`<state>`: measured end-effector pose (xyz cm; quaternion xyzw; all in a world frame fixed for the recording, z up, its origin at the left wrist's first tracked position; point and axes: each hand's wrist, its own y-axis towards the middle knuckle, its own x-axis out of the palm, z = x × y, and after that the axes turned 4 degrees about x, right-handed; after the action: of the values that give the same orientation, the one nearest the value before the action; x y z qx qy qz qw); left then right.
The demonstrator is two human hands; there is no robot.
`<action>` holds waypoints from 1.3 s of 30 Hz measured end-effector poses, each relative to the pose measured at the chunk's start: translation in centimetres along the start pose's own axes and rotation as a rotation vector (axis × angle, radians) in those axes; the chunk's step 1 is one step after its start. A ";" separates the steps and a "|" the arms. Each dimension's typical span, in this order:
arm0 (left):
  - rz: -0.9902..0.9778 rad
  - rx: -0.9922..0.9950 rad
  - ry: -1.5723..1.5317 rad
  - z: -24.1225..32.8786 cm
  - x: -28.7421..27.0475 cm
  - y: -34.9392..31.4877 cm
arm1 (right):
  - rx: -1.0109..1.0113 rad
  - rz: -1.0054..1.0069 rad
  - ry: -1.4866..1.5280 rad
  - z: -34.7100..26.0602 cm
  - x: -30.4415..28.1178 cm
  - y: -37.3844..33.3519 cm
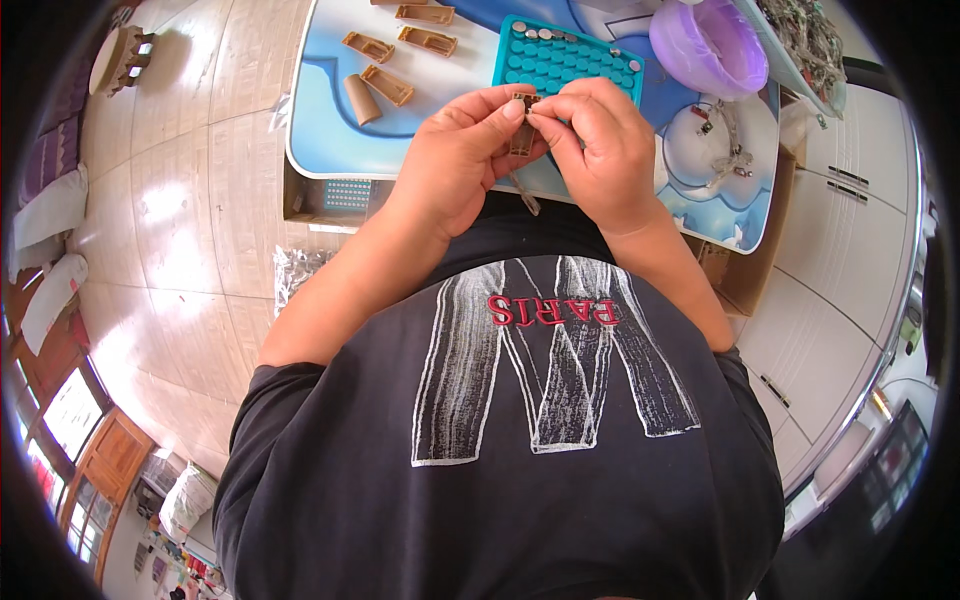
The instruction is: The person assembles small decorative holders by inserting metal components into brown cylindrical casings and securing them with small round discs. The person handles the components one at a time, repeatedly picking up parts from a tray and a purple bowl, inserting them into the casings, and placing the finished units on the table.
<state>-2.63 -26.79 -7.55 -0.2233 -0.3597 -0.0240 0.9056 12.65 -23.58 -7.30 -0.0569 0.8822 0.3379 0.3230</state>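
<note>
Head view: in our left hand (465,145), grip pinching, a brown open plastic housing (521,142); right hand (605,150) meets its upper end, we cannot tell whether its grip pinches anything. Beyond, a teal plastic tray (560,75) of round pockets bears silver discs; beside it, a lavender plastic bowl (664,42).

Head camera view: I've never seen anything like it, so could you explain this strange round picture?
No robot here: these are a person's own bare left hand and right hand. A fisheye camera worn on the head looks down, so straight edges bend and the black shirt fills the lower part. The left hand holds a small brown casing; the right fingertips are at its upper end. On the blue-and-white table lie open brown casings, a teal tray with small silvery discs, and a purple bowl.
</note>
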 end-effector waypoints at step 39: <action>0.023 0.010 0.051 0.4 -0.2 0.2 | 0.198 -0.099 -0.317 4.7 -0.5 4.0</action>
<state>-3.04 -26.43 -7.50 -0.2224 -0.3340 -0.0176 0.9158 14.25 -17.59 -7.37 -0.0144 0.8453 0.2379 0.4781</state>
